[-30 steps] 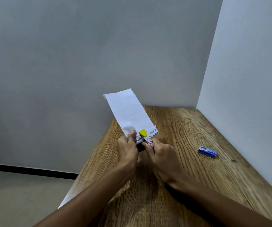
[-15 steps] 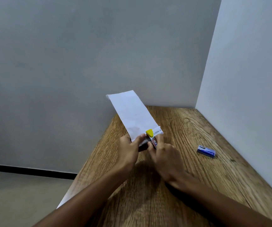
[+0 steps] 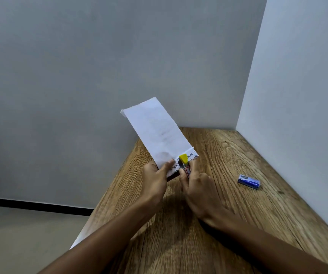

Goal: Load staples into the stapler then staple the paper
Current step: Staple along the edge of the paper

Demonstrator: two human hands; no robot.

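The left hand (image 3: pixel 155 179) pinched the near end of the folded paper (image 3: pixel 155 131), thumb on top, holding the strip raised over the left part of the wooden table (image 3: pixel 228 224) so that it slanted up and away to the far left. Compared with a second before, the sheet had shifted a little to the right and its far end stood somewhat lower, while the printed near flap had come further under the tool.

Just right of that pinch, the stapler (image 3: pixel 185 165), yellow-tipped, sat across the folded printed edge, its yellow nose touching the paper. The right hand (image 3: pixel 200 186) gripped the stapler from the near side, fingers curled round its body; whether the head was fully squeezed down could not be told.

Judged from this, loading seemed finished and the stapling step was under way, with paper and stapler now lined up at the fold.

Well apart to the right, the blue staple box (image 3: pixel 249 182) lay flat on the table, untouched by either hand.
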